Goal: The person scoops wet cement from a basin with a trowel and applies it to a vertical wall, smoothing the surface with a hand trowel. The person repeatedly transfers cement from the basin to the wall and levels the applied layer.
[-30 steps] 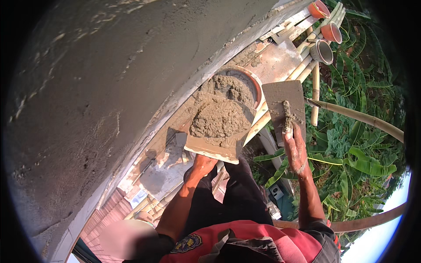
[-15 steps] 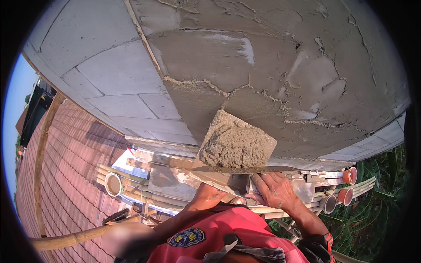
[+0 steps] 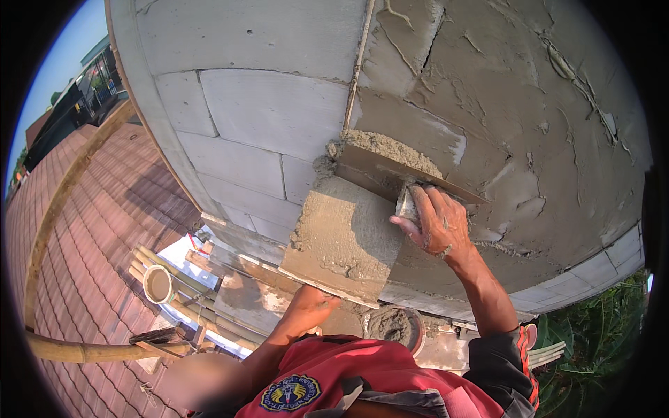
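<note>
My right hand (image 3: 440, 221) grips the handle of a plastering trowel (image 3: 376, 175). The long blade is pressed near the wall with a thick ridge of wet mortar (image 3: 397, 149) along its far edge. Under the near edge of a flat mortar board (image 3: 341, 240), my left hand (image 3: 310, 306) is closed, its fingers mostly hidden. A thin smear of mortar coats the board, with crumbs at its left edge, which lies close to the wall. Grey-brown render (image 3: 509, 104) covers the wall's right part; pale bare blocks (image 3: 272, 104) show on the left, beyond a thin vertical strip (image 3: 359, 66).
Below me a bucket of mortar (image 3: 391, 326) stands on the scaffold planks. A white pail (image 3: 160, 284) sits by bamboo poles (image 3: 202, 317) at the left. A bamboo rail (image 3: 77, 348) crosses before a red tiled roof (image 3: 90, 223). Green plants (image 3: 592, 341) grow at lower right.
The heap of mortar has left the board, and much of it is now on the trowel at the wall. My right hand has risen with the trowel; the view has shifted left.
</note>
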`<action>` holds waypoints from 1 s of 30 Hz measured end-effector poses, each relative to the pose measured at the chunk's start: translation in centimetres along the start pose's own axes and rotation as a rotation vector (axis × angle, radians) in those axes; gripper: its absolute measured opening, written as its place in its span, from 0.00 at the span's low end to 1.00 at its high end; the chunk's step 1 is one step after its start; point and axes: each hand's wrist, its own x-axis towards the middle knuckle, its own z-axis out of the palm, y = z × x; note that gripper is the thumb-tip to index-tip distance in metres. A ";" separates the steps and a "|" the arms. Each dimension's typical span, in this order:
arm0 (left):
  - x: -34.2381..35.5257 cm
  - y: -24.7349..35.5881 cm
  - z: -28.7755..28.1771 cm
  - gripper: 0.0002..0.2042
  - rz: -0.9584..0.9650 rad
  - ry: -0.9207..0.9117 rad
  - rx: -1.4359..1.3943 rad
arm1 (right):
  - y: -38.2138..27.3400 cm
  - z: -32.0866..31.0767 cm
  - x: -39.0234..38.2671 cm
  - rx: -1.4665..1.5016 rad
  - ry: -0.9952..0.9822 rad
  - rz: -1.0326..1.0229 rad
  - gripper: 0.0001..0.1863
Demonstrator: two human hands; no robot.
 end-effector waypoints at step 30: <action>1.3 1.8 -3.9 0.21 -0.150 -0.192 -0.303 | 0.5 -13.6 25.1 0.326 0.209 0.302 0.28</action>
